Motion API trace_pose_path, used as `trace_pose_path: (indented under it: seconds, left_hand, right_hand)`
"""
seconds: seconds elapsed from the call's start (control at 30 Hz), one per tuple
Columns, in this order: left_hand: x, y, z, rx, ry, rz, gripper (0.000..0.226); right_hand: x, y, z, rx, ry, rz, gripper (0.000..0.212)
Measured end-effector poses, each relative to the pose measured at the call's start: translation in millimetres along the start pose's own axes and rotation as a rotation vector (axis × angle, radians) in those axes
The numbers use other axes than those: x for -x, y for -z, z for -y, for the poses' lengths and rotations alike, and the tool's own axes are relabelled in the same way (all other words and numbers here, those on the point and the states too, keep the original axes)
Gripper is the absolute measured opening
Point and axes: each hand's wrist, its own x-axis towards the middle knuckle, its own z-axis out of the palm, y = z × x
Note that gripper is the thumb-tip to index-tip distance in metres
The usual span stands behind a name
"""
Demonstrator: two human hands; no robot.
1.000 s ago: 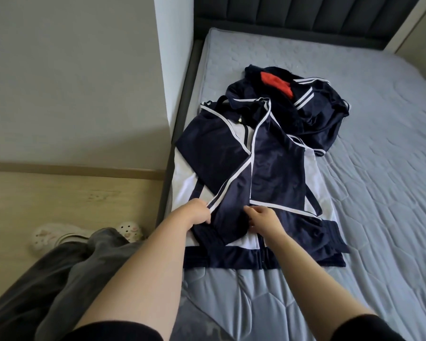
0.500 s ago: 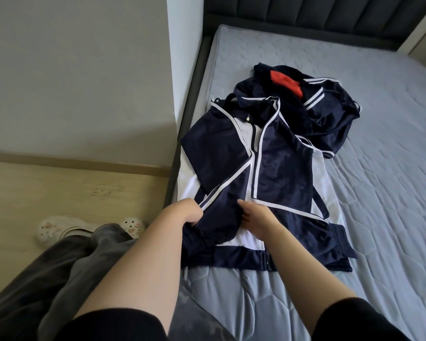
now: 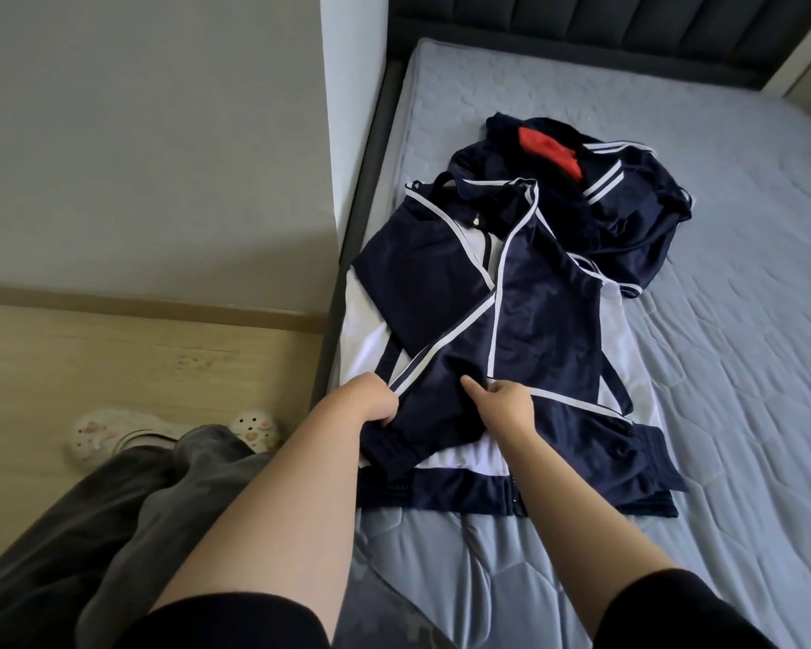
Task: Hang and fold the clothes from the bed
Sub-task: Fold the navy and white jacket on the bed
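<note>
Since the earlier frame your right hand (image 3: 509, 407) has put its index finger out straight onto the cloth, where it lay bunched before. Your left hand (image 3: 371, 402) has kept its grip. Findings follow, left to right.

Wooden floor (image 3: 113, 358) fills the nine o'clock side. A pair of pale slippers (image 3: 113, 430) stands on it, and your grey trousers (image 3: 137, 508) are at seven o'clock.

Your left hand is at the near left edge of the jacket (image 3: 544, 311). Its fingers are curled tight round the white-striped edge of a sleeve (image 3: 441, 372). That sleeve is folded across the chest and runs down toward seven o'clock.

The navy and white jacket lies flat on the left side of the mattress (image 3: 731, 377), near the bed's edge. Its collar points to twelve o'clock and its hem to six o'clock.

Your right hand sits just beside the left, at its three o'clock, on the same sleeve. The index finger lies straight on the navy cloth. The other fingers are curled, and whether they pinch the fabric cannot be told.

A second navy garment (image 3: 637, 217), white-striped and showing a red patch (image 3: 551, 147), lies crumpled at one o'clock from the jacket and touches its shoulder. A dark padded headboard (image 3: 628, 21) closes the bed at twelve o'clock.
</note>
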Motion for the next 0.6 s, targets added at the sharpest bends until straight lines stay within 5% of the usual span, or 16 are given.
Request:
trace_pose_path:
  seconds: [0.13,0.2,0.33,0.47,0.6]
  left_hand:
    - [0.3,0.6,-1.2,-0.033,0.014,0.008,0.01]
    - [-0.9,0.3,-2.2,-0.045,0.019,0.003,0.013]
    - [1.4,0.7,-3.7,-0.088,0.058,-0.03,0.014]
    - [6.1,-0.1,-2.0,-0.037,0.07,-0.038,0.02]
    - [7.7,1.7,0.0,0.016,0.044,-0.015,0.023]
  right_hand:
    - [3.5,-0.3,-0.2,-0.528,-0.172,0.329,0.01]
    - [5.7,-1.6,-3.3,-0.581,-0.248,0.424,0.029]
    - [4.8,-1.7,-6.6,-0.285,-0.186,0.306,0.008]
    - [4.3,0.2,-6.8,0.206,0.001,0.134,0.046]
    - [2.7,-1.1,-4.4,0.157,0.079,0.063,0.046]
